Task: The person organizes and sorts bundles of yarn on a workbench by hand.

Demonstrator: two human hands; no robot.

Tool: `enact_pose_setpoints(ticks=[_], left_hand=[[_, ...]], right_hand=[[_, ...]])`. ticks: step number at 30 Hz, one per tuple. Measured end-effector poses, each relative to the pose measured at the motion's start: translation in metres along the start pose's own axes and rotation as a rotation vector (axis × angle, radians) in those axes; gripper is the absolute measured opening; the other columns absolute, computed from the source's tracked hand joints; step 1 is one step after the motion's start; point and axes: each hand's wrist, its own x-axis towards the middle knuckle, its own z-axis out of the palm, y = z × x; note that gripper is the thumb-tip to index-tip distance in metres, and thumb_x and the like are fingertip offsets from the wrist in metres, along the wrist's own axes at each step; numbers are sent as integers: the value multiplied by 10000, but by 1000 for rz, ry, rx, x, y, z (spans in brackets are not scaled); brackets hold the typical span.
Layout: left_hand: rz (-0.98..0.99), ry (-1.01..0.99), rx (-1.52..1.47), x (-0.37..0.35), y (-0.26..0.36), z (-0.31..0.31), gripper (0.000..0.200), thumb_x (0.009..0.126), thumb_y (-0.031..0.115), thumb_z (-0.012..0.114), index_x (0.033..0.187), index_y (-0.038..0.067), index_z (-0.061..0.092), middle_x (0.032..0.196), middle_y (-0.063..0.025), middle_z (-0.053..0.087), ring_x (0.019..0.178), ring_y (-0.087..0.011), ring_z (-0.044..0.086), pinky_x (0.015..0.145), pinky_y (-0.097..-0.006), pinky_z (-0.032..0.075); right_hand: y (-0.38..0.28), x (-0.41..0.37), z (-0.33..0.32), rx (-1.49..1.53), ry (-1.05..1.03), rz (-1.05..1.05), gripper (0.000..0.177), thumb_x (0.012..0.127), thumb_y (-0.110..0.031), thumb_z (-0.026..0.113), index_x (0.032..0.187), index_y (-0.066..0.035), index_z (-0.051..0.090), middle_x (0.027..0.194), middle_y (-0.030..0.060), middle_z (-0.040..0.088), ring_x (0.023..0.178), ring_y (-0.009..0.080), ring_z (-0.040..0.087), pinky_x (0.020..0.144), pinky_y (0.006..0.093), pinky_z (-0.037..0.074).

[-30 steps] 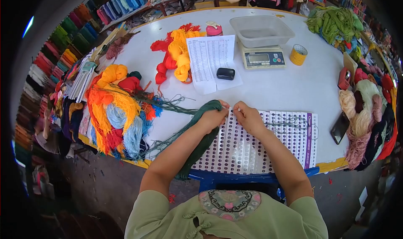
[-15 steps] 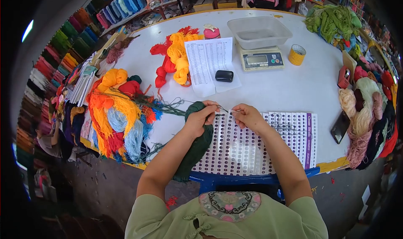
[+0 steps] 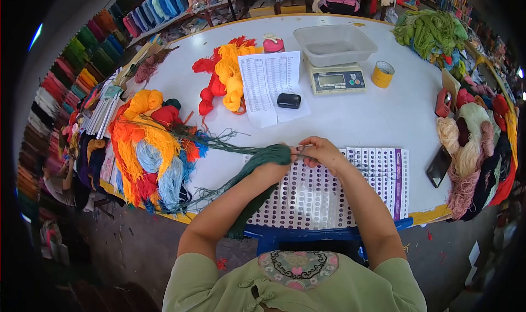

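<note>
A hank of dark green yarn (image 3: 268,156) drapes over my left hand (image 3: 272,171), which is closed round it with the fingers largely hidden. Its loose strands trail left across the table, and a darker length hangs below my forearm. My right hand (image 3: 323,154) is closed in a pinch on thin green strands beside the left fingertips. Beneath both hands lie overlapping white cards (image 3: 339,208) with rows of dark round holes. Several grey-green threads (image 3: 372,171) lie across the cards to the right of my right hand.
Colourful yarn hanks (image 3: 145,147) lie at left. Further back are yellow yarn (image 3: 229,71), printed sheets (image 3: 268,82) under a black case (image 3: 289,100), a scale (image 3: 337,81) with a plastic tub (image 3: 335,46), and a tape roll (image 3: 383,75). A phone (image 3: 439,165) rests near more yarn (image 3: 471,142).
My left hand has turned and moved right, bringing the green hank up over its back and toward my right hand. The right hand stays nearly in place, still pinching strands.
</note>
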Motion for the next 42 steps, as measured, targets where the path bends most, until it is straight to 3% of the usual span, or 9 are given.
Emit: enact_pose_setpoints(ticks=[1, 3, 5, 9, 13, 18, 23, 40, 42], left_hand=[[214, 195, 132, -6, -14, -4, 224, 941, 225, 524, 933, 24, 621, 726, -68, 635, 535, -142, 568, 499, -269, 471], [-607, -219, -181, -19, -17, -50, 225, 929, 246, 543, 855, 47, 619, 645, -52, 559, 481, -138, 511, 429, -249, 404], [-945, -26, -1024, -17, -8, -118, 206, 902, 220, 555, 750, 83, 575, 585, -13, 482, 428, -114, 425, 371, -222, 303], [-687, 416, -1635, -49, -63, -219, 170, 935, 195, 537, 782, 125, 513, 638, 51, 425, 440, -47, 333, 360, -190, 254], [-708, 916, -454, -65, -68, -228, 301, 970, 266, 553, 1205, 78, 538, 738, 1, 535, 502, -52, 400, 418, -185, 289], [-514, 413, -762, -50, 22, -168, 421, 901, 172, 647, 1290, 52, 538, 802, -8, 597, 515, -52, 418, 419, -202, 276], [-241, 29, -1256, -29, 69, -118, 895, 859, 695, 437, 1425, 5, 371, 1457, -129, 417, 1341, -261, 403, 1090, -402, 333], [-399, -82, -1383, -32, 95, -105, 590, 986, 439, 451, 1385, 5, 420, 1399, -159, 478, 1252, -227, 502, 955, -318, 455], [-550, -47, -1469, -38, 76, -125, 490, 983, 376, 499, 1324, 25, 471, 1279, -163, 567, 805, -108, 565, 617, -191, 440]], right_hand=[[0, 2, 4, -20, 34, 19, 258, 894, -192, 636, 1070, -11, 589, 732, 74, 652, 585, 111, 600, 513, 226, 482], [0, 6, 8, -48, 72, 38, 210, 907, -183, 617, 1018, -9, 580, 727, 91, 659, 575, 123, 607, 509, 237, 493], [0, 8, 10, -68, 74, 41, 176, 920, -171, 596, 975, -7, 565, 719, 105, 662, 564, 133, 610, 508, 250, 503], [-3, 5, 10, -81, 74, 30, 167, 934, -156, 565, 990, 1, 559, 722, 110, 667, 553, 134, 605, 509, 253, 504], [3, 5, 12, -127, 93, -30, 193, 936, -158, 562, 1043, 3, 567, 734, 102, 676, 555, 131, 605, 522, 246, 504], [8, -8, 32, -311, 241, -202, 231, 929, -146, 579, 1116, -10, 589, 772, 65, 670, 638, 99, 604, 598, 221, 502], [-62, -63, 87, 235, 31, -399, 213, 891, -118, 660, 1091, -56, 621, 905, 10, 619, 690, 62, 538, 603, 209, 483], [-66, -93, 72, 446, 214, -609, 137, 916, -166, 627, 1015, -74, 607, 852, 5, 632, 708, 124, 586, 779, 286, 504], [-77, -108, 46, 760, 264, -589, 76, 947, -140, 561, 998, -84, 563, 907, 21, 636, 777, 166, 610, 937, 368, 488]])
